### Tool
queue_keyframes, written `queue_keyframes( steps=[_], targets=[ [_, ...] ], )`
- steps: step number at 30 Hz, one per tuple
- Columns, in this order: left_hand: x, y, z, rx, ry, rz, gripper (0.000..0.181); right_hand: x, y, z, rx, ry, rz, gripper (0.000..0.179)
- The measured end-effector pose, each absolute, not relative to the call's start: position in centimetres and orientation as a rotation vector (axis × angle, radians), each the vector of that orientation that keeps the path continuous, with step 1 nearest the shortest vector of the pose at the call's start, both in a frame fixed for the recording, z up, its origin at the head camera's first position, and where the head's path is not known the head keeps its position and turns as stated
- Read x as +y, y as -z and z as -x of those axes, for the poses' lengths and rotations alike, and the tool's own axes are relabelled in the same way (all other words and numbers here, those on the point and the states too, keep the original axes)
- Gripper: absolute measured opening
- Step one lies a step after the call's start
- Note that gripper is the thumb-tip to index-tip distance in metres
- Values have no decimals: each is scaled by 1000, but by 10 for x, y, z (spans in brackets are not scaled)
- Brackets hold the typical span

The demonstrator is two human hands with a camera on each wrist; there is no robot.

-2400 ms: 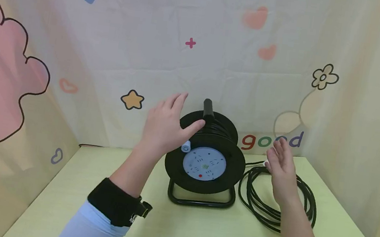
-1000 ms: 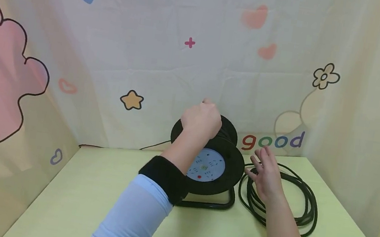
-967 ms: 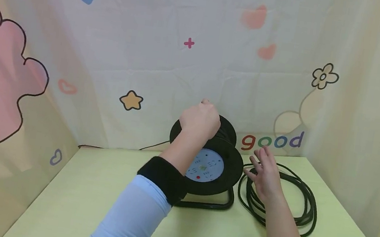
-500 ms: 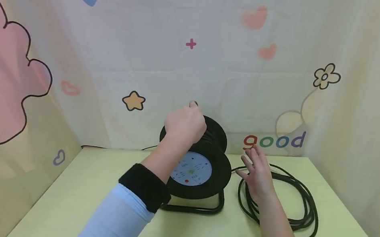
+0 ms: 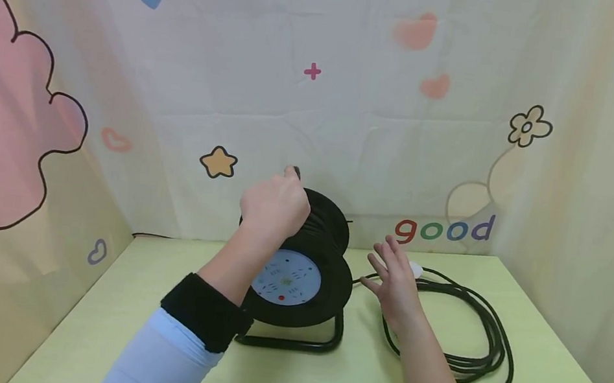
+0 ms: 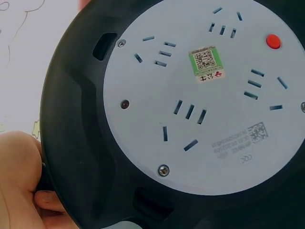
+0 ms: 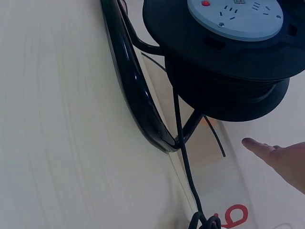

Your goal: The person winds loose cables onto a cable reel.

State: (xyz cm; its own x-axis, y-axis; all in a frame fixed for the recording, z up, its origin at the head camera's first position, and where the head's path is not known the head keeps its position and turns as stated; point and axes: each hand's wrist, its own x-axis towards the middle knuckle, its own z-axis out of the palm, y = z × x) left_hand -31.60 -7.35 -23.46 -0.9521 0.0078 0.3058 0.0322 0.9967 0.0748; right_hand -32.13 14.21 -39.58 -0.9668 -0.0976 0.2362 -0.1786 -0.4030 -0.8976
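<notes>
A black cable reel [image 5: 336, 287] stands on its tubular frame [image 5: 288, 344] at the middle of the table. My left hand [image 5: 275, 210] grips its top handle [image 5: 296, 172], only the end of which shows. The reel's pale blue socket panel [image 6: 205, 143] with a red button [image 6: 273, 41] fills the left wrist view. My right hand [image 5: 395, 289] is held up with fingers spread, between the reel and a loose coil of black cable [image 5: 490, 335], holding nothing. In the right wrist view, part of that hand [image 7: 283, 162] shows beside the drum, apart from it.
A length of black cable [image 7: 186, 162] runs from the reel to the coil. A white plug-like piece [image 5: 416, 269] lies behind my right hand. A patterned curtain [image 5: 326, 135] hangs behind the table [image 5: 106, 320], and a thin dark wire [image 5: 150, 235] lies along the back edge.
My left hand has come down from beside the reel and grasped its handle. The reel has shifted left and slightly nearer, and my right hand has moved left too, remaining open.
</notes>
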Motion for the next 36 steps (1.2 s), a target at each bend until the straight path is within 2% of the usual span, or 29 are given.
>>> queue_keyframes(
  steps=[36],
  targets=[
    [-151,231,292,-2878,130,-145,54,52,402,318,-1655,-2698,-502,67]
  ],
)
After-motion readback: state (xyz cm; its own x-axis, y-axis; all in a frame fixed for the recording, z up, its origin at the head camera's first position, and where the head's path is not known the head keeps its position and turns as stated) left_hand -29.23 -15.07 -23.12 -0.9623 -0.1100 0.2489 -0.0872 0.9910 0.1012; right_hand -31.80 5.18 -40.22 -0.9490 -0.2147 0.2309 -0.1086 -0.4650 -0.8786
